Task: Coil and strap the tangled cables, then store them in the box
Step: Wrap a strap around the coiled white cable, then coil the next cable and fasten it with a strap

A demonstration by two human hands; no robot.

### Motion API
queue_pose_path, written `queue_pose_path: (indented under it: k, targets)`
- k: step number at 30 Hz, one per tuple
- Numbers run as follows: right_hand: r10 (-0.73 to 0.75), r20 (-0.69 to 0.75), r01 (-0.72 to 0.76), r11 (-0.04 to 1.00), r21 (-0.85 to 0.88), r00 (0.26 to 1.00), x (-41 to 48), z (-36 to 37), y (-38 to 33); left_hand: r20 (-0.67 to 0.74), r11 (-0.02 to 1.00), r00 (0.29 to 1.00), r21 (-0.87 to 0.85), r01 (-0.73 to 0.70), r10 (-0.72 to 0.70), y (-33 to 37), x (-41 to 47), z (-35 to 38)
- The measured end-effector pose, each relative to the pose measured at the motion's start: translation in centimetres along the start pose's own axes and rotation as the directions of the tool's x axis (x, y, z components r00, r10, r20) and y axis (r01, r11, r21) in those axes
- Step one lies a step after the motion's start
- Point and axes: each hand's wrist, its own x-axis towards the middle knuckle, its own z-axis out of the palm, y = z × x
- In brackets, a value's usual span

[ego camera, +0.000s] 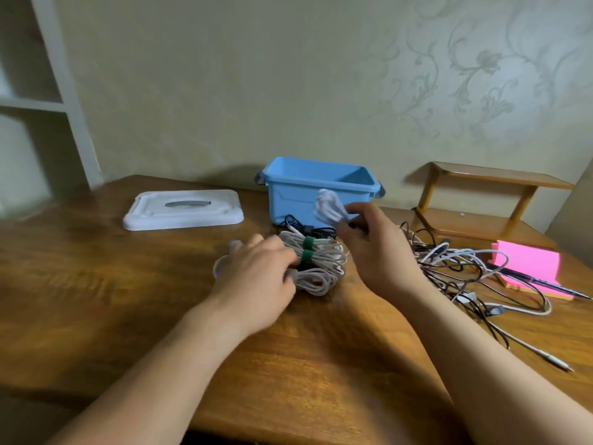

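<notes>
A blue plastic box (298, 194) stands open at the back of the wooden table. In front of it lie coiled white cables (324, 261) bound with green straps (307, 248), beside a small black coil (298, 224). My left hand (256, 274) rests on the left end of these white coils, fingers curled on them. My right hand (375, 248) is raised in front of the box, holding a small white coiled cable (329, 205) that looks blurred. A tangle of black and white cables (465, 277) sprawls to the right.
The box's white lid (183, 209) lies flat to the left. A small wooden shelf (481, 200) stands at the back right. A pink notepad (529, 264) with a pen (545, 284) sits at the right edge. A white shelving unit (38, 101) rises at the far left.
</notes>
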Motion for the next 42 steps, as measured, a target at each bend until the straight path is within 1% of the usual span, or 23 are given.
queue_pose_path:
  k: [1, 2, 4, 7, 8, 11, 15, 17, 19, 21, 23, 29, 32, 35, 39, 42]
  targets:
    - [-0.017, 0.011, 0.018, 0.998, -0.061, 1.000, 0.3, 0.5, -0.9, -0.010, 1.000, 1.000, 0.012, -0.018, 0.018, 0.2, -0.2, 0.4]
    - [-0.061, 0.015, 0.062, 0.985, -0.160, 0.998, 0.6, 1.1, -1.8, -0.026, 1.000, 0.999, 0.004, -0.027, 0.027, 0.5, -0.2, 0.8]
    - [-0.143, 0.057, 0.154, 0.929, -0.338, 0.988, 1.1, 2.4, -2.6, -0.027, 0.999, 0.999, -0.027, -0.038, 0.037, 0.9, 0.4, 1.7]
    - [-0.132, 0.161, 0.190, 0.883, -0.430, 0.978, 1.4, 3.9, -2.3, -0.038, 0.995, 0.999, -0.087, -0.042, 0.039, 1.1, 0.7, 2.6]
    - [-0.121, 0.186, 0.192, 0.878, -0.439, 0.975, 1.4, 4.1, -1.9, -0.048, 0.990, 0.998, -0.129, -0.054, 0.048, 1.2, 0.6, 2.7]
    - [-0.119, 0.194, 0.189, 0.897, -0.399, 0.974, 1.4, 4.0, -0.9, -0.101, 0.971, 0.991, -0.213, -0.104, 0.084, 1.9, 0.4, 2.7]
    - [-0.017, 0.285, 0.094, 0.961, -0.261, 0.958, 1.5, 3.2, -0.3, -0.134, 0.958, 0.987, -0.256, -0.125, 0.093, 1.9, 0.4, 2.9]
    - [-0.034, 0.262, 0.097, 0.967, -0.234, 0.965, 0.9, 2.6, -0.6, -0.161, 0.951, 0.983, -0.283, -0.127, 0.084, 1.8, 0.2, 2.9]
    - [-0.051, 0.201, 0.098, 0.968, -0.233, 0.978, 0.2, 1.9, -0.9, -0.218, 0.950, 0.975, -0.292, -0.112, 0.048, 1.5, 0.0, 2.8]
    - [-0.032, 0.131, 0.059, 0.977, -0.206, 0.991, -0.5, 1.0, -0.6, -0.265, 0.947, 0.964, -0.308, -0.090, 0.005, 1.3, -0.1, 2.8]
    - [-0.003, 0.075, 0.017, 0.982, -0.186, 0.997, -1.5, 0.0, -0.1, -0.285, 0.943, 0.959, -0.320, -0.087, -0.008, 1.2, -0.2, 2.7]
    - [0.050, 0.007, -0.048, 0.980, -0.191, 0.999, -3.8, -4.9, 0.6, -0.350, 0.934, 0.932, -0.293, -0.206, 0.095, 2.5, -0.3, 2.0]
    - [0.090, -0.089, -0.106, 0.975, -0.197, 0.992, -4.2, -8.5, 1.2, -0.361, 0.933, 0.923, -0.270, -0.238, 0.131, 4.0, 0.0, 1.5]
    - [0.173, -0.174, -0.209, 0.954, -0.217, 0.969, -4.8, -12.2, 2.5, -0.376, 0.920, 0.915, -0.289, -0.266, 0.146, 6.2, 0.0, 1.0]
    - [0.321, -0.126, -0.345, 0.882, -0.321, 0.939, -6.2, -15.0, 5.0, -0.369, 0.898, 0.903, -0.286, -0.334, 0.219, 8.4, -0.5, 2.1]
    - [0.382, -0.118, -0.393, 0.806, -0.442, 0.917, -7.7, -15.6, 6.4, -0.312, 0.903, 0.924, -0.293, -0.315, 0.222, 9.0, -0.8, 3.3]
